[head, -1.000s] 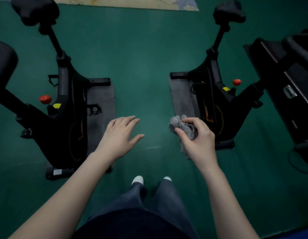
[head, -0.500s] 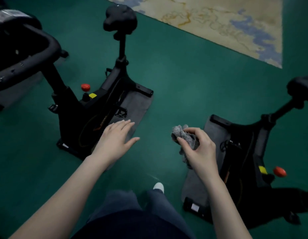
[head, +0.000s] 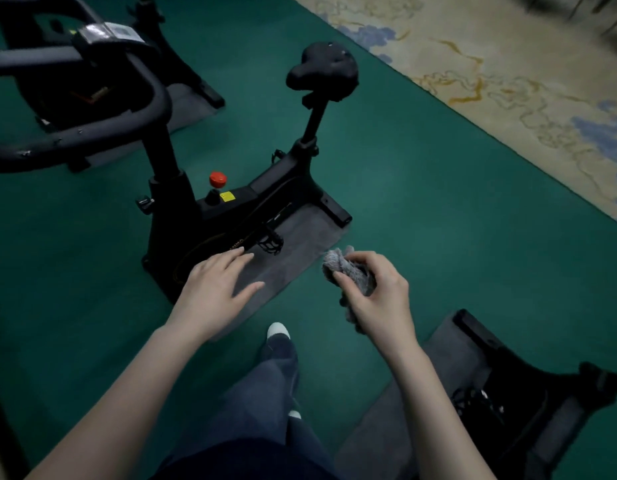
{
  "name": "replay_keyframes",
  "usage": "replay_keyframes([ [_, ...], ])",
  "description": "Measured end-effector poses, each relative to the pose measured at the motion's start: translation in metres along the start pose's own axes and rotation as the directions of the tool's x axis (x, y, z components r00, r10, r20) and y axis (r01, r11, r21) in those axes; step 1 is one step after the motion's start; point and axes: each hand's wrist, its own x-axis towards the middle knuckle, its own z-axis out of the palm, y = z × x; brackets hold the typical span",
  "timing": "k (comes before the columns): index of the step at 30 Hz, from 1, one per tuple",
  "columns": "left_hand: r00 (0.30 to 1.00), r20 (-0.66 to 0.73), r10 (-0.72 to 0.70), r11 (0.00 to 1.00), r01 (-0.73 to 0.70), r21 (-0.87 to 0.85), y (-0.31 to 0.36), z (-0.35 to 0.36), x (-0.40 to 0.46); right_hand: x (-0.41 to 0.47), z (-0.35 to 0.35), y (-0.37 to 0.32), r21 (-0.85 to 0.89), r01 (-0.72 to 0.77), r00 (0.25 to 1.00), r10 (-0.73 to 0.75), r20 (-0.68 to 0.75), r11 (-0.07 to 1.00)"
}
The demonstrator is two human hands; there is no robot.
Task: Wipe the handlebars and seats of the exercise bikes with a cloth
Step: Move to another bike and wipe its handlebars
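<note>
Your right hand (head: 379, 299) grips the grey cloth (head: 348, 271); your left hand (head: 213, 289) hangs empty, fingers spread, the bike's seat (head: 322, 71) beyond both.

Most of the cloth (head: 348, 271) is buried inside the right hand (head: 378, 299) — second bike (head: 528, 403) below it cut off by the frame.

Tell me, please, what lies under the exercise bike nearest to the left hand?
A grey mat lies under the exercise bike, on the green floor. The bike's base and the left hand cover part of the mat, so that part cannot be seen.
</note>
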Motion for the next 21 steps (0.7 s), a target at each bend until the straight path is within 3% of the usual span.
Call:
replay_keyframes([
  [4,0.997,-0.037,-0.067,0.996,0.065,-0.055,0.001,-0.001,0.045,0.061,0.009,0.002,-0.029,0.09,0.995,-0.088,0.046,0.996],
  [13,0.975,-0.068,-0.21,0.975,0.204,-0.087,-0.008,-0.021,0.12,0.181,0.022,0.002,-0.006,0.098,0.985,-0.096,0.143,0.995],
  [21,0.878,-0.104,-0.467,0.88,0.45,-0.155,-0.022,-0.033,0.133,0.269,0.064,-0.029,0.04,0.314,0.883,-0.308,0.355,0.948],
])
